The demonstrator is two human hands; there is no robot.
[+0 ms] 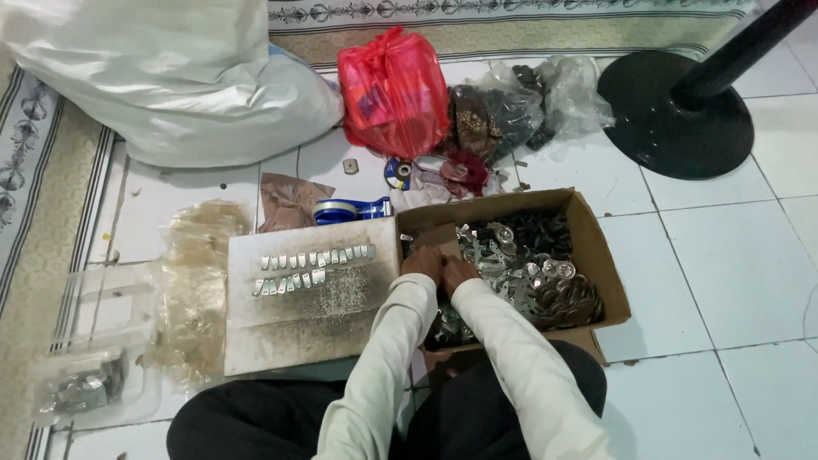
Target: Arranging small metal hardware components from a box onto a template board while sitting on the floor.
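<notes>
Both my hands are inside a brown cardboard box (588, 223) on the tiled floor. My left hand (423, 261) and my right hand (458, 271) sit close together over a heap of small silvery metal pieces (511, 268). The fingers are bent down into the pieces; what they hold is hidden. Black parts (532, 230) lie at the box's far side. To the left lies a worn white board (307, 324) with two rows of small metal pieces (311, 268) lined up on it.
A large white sack (170, 77), a red plastic bag (394, 89) and clear bags of dark items (520, 106) lie beyond. A blue tape dispenser (349, 209) sits by the board. Clear small bags (192, 281) and a plastic tray (94, 375) lie left. A black stand base (673, 119) is right.
</notes>
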